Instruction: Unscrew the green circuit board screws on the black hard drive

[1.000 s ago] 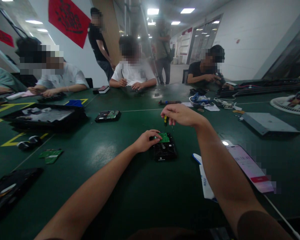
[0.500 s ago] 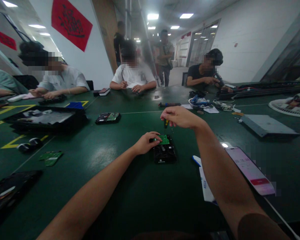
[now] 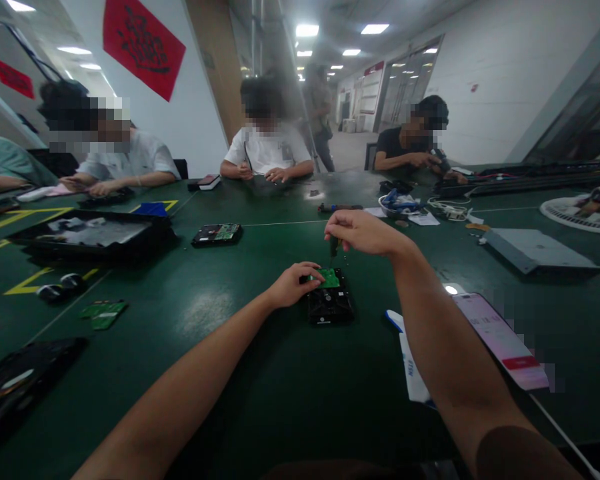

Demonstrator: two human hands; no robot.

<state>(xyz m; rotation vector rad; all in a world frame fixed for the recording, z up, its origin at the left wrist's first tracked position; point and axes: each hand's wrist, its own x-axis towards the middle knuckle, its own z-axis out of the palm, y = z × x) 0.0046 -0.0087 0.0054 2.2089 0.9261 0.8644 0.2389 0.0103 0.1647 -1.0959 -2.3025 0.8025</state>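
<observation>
A black hard drive lies on the green table in front of me, with a green circuit board on its far end. My left hand rests on the drive's far left corner, fingers curled onto the board's edge. Just above the board, my right hand is closed round a small screwdriver that points straight down at it.
A second hard drive and a black tray lie further left. Loose green boards sit at the left. A phone and a white-blue paper strip lie at my right. A grey plate is beyond. Several people sit round the table.
My hands have stayed at the drive. The screwdriver has turned a little, its yellow side no longer showing. A person walking in the background has moved away.
</observation>
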